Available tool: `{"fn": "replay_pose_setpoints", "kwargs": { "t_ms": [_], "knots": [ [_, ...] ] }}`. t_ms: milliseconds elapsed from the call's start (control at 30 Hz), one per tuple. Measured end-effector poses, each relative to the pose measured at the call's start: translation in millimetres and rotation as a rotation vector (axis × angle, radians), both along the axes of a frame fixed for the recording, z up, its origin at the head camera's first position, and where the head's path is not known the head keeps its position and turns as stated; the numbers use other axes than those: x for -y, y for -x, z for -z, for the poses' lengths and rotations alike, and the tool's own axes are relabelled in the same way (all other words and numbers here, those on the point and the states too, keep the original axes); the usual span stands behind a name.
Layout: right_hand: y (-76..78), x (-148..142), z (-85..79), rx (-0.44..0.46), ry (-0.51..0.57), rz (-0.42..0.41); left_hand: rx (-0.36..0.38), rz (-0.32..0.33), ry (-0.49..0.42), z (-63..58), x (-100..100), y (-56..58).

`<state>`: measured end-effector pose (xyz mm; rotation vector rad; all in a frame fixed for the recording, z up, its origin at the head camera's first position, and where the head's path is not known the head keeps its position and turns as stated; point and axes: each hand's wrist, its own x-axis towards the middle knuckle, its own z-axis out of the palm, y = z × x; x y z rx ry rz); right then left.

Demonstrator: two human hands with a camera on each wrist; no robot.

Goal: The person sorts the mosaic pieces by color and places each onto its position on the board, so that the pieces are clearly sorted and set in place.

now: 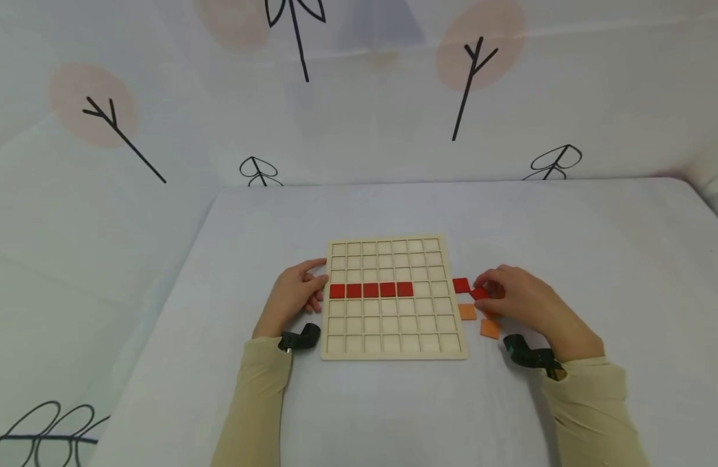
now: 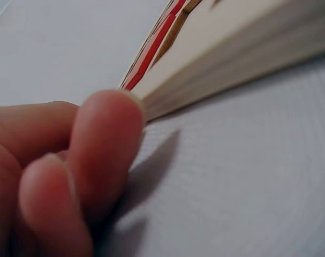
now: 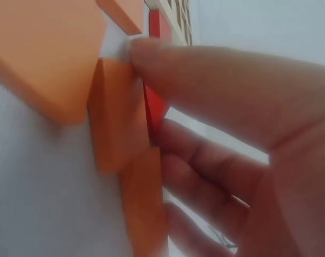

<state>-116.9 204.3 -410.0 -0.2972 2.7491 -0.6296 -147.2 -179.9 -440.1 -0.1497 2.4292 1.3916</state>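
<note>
A square wooden grid board (image 1: 394, 356) lies on the table, with a row of several red tiles (image 1: 371, 290) set in its left and middle cells. My left hand (image 1: 294, 290) rests against the board's left edge, fingertips right at the rim; the left wrist view shows a fingertip (image 2: 110, 139) at the corner of its side. To the right of the board, my right hand (image 1: 519, 295) pinches a red tile (image 1: 479, 294) between thumb and fingers, close over the table. Its thumb (image 3: 167, 61) partly covers that tile in the right wrist view.
Another red tile (image 1: 461, 285) lies beside the board's right edge. Several orange tiles are near the right hand, one next to the board (image 1: 467, 312) and one closer to the wrist (image 1: 490, 329). A white cloth (image 1: 423, 415) covers the table.
</note>
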Motion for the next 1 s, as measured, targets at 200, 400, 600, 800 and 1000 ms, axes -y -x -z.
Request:
{"fn": "replay_pose_setpoints", "kwargs": {
  "t_ms": [200, 400, 600, 800, 1000],
  "knots": [
    [-0.6, 2.7, -1.4, -0.016, -0.015, 0.002, -0.006, 0.011, 0.000, -1.7, -0.4, 0.4],
    [0.1, 5.7, -1.3, -0.026, -0.034, 0.012, -0.004, 0.004, 0.004, -0.8, 0.5, 0.0],
    [0.8, 7.2, -0.5, -0.023, -0.029, 0.026, -0.001, -0.006, 0.001, 0.4, 0.9, -0.6],
    [1.1, 7.8, -0.3, -0.026, -0.009, 0.050, -0.008, -0.003, -0.004, 0.9, 1.0, -0.5],
    [1.1, 7.7, 0.3, -0.020, -0.007, 0.072, -0.008, -0.001, -0.004, 1.1, 1.2, -0.4]
  ]
}}
